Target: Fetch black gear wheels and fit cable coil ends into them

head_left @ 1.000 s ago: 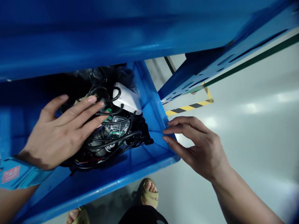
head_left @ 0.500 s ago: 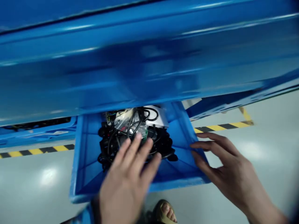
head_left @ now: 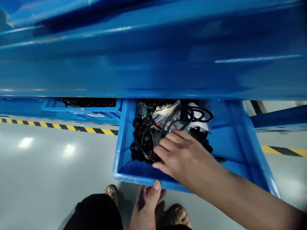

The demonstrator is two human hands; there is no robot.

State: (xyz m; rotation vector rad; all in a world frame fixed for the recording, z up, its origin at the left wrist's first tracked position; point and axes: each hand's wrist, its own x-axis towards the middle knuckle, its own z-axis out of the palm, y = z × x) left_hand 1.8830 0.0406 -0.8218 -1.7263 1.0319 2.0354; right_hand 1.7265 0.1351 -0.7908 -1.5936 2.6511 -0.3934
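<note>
A blue plastic bin [head_left: 249, 150] juts out from under a blue shelf beam, with a tangle of black cables [head_left: 148, 134] and small parts inside. My right hand [head_left: 182, 153] reaches in from the right. It lies over the near side of the tangle with fingers bent and close together; whatever is between them is hidden. At the bin's front edge, my left hand [head_left: 148, 204] has its thumb against the rim and its fingers curled below. Among the cables lie clear plastic bags [head_left: 168, 113], a white sheet-like piece [head_left: 198, 116] and a green circuit board [head_left: 143, 109].
The wide blue beam [head_left: 144, 70] overhangs the bin's far side. Left of it stands another blue bin [head_left: 81, 109] with dark cables. Yellow-black floor tape [head_left: 72, 127] runs along the shelf. My sandalled feet [head_left: 179, 215] are on the grey floor below.
My right hand has moved from the bin's right rim onto the cables. My left hand has left the cables for the front rim. The bin appears farther right in view.
</note>
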